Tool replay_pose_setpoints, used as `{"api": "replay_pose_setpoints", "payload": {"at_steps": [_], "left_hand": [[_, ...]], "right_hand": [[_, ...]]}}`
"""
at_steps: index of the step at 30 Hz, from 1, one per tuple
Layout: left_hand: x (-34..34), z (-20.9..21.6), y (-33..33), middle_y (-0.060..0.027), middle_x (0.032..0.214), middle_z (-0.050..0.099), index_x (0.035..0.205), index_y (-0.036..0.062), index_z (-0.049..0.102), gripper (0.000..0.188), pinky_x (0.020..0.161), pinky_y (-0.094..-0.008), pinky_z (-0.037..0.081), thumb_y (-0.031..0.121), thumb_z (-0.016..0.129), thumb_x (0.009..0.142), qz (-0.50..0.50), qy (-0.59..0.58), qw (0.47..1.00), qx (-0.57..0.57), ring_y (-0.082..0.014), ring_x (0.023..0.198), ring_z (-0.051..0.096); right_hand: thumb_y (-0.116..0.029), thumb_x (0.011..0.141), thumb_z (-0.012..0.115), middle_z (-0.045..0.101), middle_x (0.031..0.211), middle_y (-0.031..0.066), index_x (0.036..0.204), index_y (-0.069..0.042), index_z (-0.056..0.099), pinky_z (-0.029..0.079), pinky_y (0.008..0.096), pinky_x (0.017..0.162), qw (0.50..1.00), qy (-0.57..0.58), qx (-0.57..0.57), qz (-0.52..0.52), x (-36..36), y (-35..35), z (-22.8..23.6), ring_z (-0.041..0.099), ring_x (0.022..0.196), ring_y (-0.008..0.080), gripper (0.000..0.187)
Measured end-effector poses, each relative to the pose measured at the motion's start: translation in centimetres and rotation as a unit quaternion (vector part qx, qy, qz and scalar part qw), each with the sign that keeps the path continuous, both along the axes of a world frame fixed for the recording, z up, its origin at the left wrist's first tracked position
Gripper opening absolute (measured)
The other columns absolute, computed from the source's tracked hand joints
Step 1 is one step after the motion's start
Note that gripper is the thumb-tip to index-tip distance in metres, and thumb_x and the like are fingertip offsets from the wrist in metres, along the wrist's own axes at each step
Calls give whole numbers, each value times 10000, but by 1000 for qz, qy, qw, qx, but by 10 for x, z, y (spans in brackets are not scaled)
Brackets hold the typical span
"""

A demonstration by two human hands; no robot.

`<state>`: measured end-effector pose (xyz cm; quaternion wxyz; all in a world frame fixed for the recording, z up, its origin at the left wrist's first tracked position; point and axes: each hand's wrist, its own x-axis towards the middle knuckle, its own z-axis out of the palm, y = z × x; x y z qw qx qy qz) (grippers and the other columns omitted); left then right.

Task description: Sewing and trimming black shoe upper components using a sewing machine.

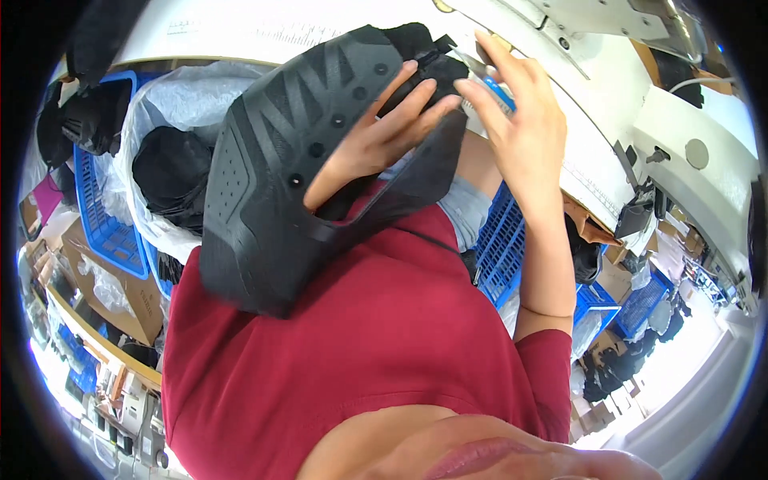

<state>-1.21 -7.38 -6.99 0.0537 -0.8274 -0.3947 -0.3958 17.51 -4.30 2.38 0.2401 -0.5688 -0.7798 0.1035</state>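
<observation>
A black shoe upper [272,160], with eyelet holes and raised overlay lines, is held up in front of my red shirt. My left hand [376,140] reaches through its opening, with the fingers closed over the black padded tongue part [408,72]; the upper hides the rest of that hand. Close beside the tongue end is my right hand [524,120], its fingers curved around a small tool with a blue part [500,92]. Fingers cover most of this tool, so its exact kind is unclear.
A white worktable [232,30] with ruler markings runs along the far side. At the right stands a white sewing machine [692,172]. A plastic-lined container [192,88] holds black pieces at the left, near a blue crate [108,212] and a cardboard box [120,280].
</observation>
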Motion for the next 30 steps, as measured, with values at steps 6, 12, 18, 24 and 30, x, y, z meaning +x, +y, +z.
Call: {"api": "replay_pose_setpoints", "payload": {"at_steps": [6,12,18,24,30], "left_hand": [[4,6,5,19,1218,680,1113,136,723,287,1005,-399,509,245,715,848,37,32,998,46,-220,1175,583],[14,6,3,8,1260,653,1134,172,740,378,986,-299,519,244,811,770,71,-119,984,-108,-189,1142,613],[7,13,2,3,1281,659,987,214,769,191,994,-271,500,183,731,802,21,-1,997,-75,-219,1231,586],[7,11,0,-5,1291,654,965,229,768,176,997,-279,503,187,712,803,24,-30,995,-91,-236,1233,587],[8,5,5,-11,1266,664,1032,177,766,258,919,-295,555,182,763,774,6,-36,996,-77,-229,1169,620]], "right_hand": [[-261,816,779,592,782,-35,1165,-213,714,449,278,543,986,-145,82,18,14,-19,9,578,586,129,358],[-245,773,778,575,750,-57,1067,-209,730,424,268,527,964,-212,137,83,12,-19,7,565,584,110,300],[-268,783,760,553,725,-52,1041,-210,720,419,279,518,960,-229,135,93,12,-14,3,565,577,120,267],[-274,786,756,538,716,-46,1037,-211,719,412,286,506,960,-235,112,103,10,-13,8,555,560,128,262],[-226,759,719,502,689,-30,918,-185,683,424,274,496,931,-326,121,109,-3,-8,19,569,566,119,168]]}}
